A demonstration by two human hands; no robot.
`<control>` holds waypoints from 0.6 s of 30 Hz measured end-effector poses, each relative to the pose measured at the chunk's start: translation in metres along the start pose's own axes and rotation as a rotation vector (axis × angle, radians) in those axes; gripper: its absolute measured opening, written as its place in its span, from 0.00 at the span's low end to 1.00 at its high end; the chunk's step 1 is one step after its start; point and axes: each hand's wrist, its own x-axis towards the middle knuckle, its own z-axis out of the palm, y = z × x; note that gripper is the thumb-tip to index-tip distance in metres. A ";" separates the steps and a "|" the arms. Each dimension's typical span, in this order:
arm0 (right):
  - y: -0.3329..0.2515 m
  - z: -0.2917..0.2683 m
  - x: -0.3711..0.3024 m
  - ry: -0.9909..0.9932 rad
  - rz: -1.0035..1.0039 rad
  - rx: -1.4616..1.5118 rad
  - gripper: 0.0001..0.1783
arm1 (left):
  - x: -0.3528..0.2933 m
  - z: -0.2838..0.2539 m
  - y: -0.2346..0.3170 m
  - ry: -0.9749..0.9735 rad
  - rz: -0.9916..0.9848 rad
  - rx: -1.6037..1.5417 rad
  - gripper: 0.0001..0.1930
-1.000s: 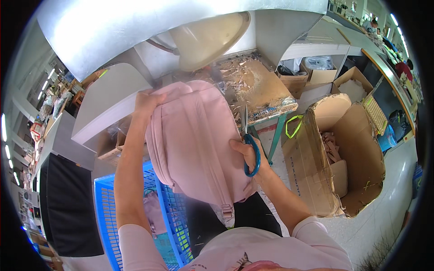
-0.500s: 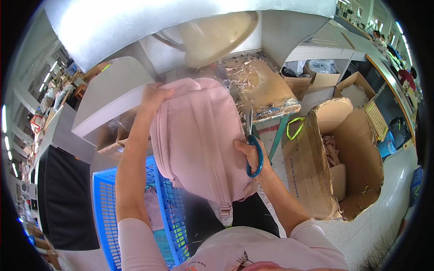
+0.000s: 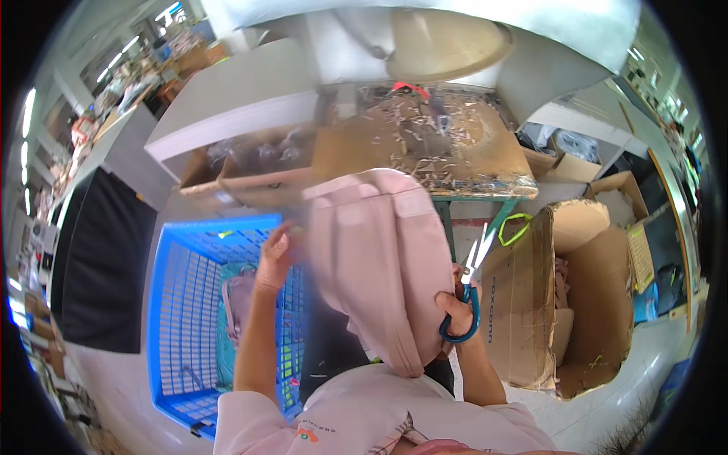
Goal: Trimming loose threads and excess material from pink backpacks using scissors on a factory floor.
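Observation:
A pink fabric backpack (image 3: 379,265) hangs tilted in front of my body, above my lap. My right hand (image 3: 457,312) is closed at its right edge, thumb pressed on the fabric. That same hand carries scissors (image 3: 472,262) with teal handles looped about the fingers; the blades point up and stand slightly apart. My left hand (image 3: 275,256) is beside the backpack's left edge, above the blue basket. Its fingertips are smeared by motion, so I cannot tell whether they touch the fabric.
A blue plastic basket (image 3: 168,303) on my left holds another pink bag (image 3: 241,303). Ahead is a worn work table (image 3: 356,152) strewn with scraps. At right stands a large open cardboard box (image 3: 519,318) with pink scraps inside. A grey bench (image 3: 235,91) is at the far left.
The backpack has come lower and turned. My left hand has left its top edge and moved down. The view has swung left, bringing more of the basket into sight.

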 end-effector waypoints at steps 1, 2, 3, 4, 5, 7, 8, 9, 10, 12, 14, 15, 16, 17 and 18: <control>-0.001 -0.003 -0.003 -0.022 0.013 -0.002 0.30 | -0.013 -0.002 -0.017 0.014 -0.146 -0.144 0.39; -0.003 -0.004 -0.006 -0.062 0.016 0.017 0.32 | -0.022 -0.007 -0.048 -0.046 -0.214 -0.113 0.39; -0.002 -0.003 -0.006 -0.101 0.016 0.035 0.34 | -0.028 -0.006 -0.073 -0.108 -0.281 -0.083 0.39; -0.006 -0.001 -0.007 -0.071 0.053 -0.009 0.31 | -0.034 0.006 -0.085 -0.211 -0.310 -0.151 0.39; -0.004 0.000 -0.008 -0.084 0.058 -0.011 0.31 | -0.039 0.018 -0.092 -0.308 -0.333 -0.216 0.38; -0.002 0.001 -0.012 -0.056 0.078 0.047 0.31 | -0.042 0.043 -0.101 -0.240 -0.281 -0.227 0.38; -0.002 0.002 -0.014 -0.060 0.081 0.043 0.31 | -0.044 0.051 -0.104 -0.178 -0.244 -0.231 0.38; -0.003 0.003 -0.016 -0.074 0.084 0.047 0.31 | -0.042 0.057 -0.103 -0.176 -0.241 -0.235 0.38; -0.005 0.004 -0.017 -0.089 0.084 0.051 0.30 | -0.036 0.061 -0.100 -0.231 -0.269 -0.296 0.35; -0.008 0.005 -0.018 -0.103 0.078 0.054 0.30 | -0.030 0.067 -0.100 -0.301 -0.297 -0.436 0.28; -0.010 0.006 -0.016 -0.211 -0.058 0.055 0.25 | -0.019 0.054 -0.098 -0.236 -0.169 -0.329 0.24; -0.016 0.008 -0.015 -0.211 -0.062 0.053 0.25 | -0.014 0.050 -0.084 -0.163 -0.048 -0.223 0.21; -0.027 0.014 -0.016 -0.217 -0.071 -0.054 0.22 | -0.012 0.040 -0.066 -0.023 0.021 -0.199 0.17; -0.032 0.014 -0.016 -0.209 -0.084 -0.160 0.19 | -0.012 0.037 -0.027 0.105 0.084 -0.169 0.13; -0.019 0.000 -0.016 -0.176 -0.158 -0.302 0.17 | -0.011 0.029 0.010 0.193 0.087 -0.142 0.14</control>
